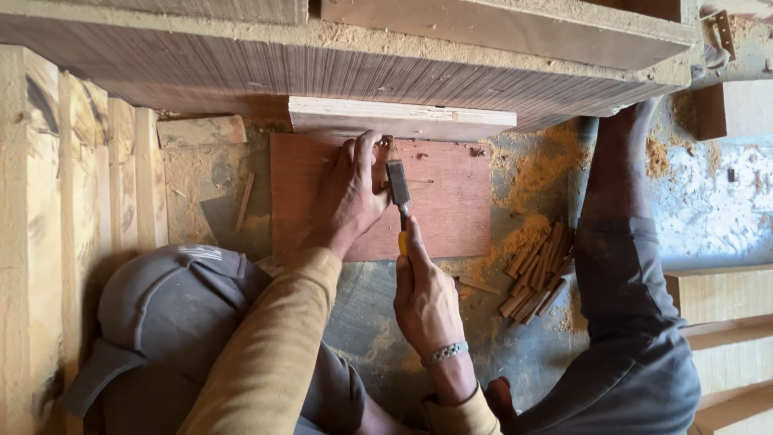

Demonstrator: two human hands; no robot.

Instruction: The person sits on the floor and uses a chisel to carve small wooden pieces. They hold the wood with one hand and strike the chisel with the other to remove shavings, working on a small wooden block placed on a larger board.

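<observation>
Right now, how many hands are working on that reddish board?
2: the left hand presses flat on the reddish board; the right hand grips the chisel below it.

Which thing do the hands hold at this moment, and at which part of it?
The right hand holds a chisel by its yellow handle. The left hand grips nothing clearly; it presses on the reddish board, fingers beside the blade.
</observation>
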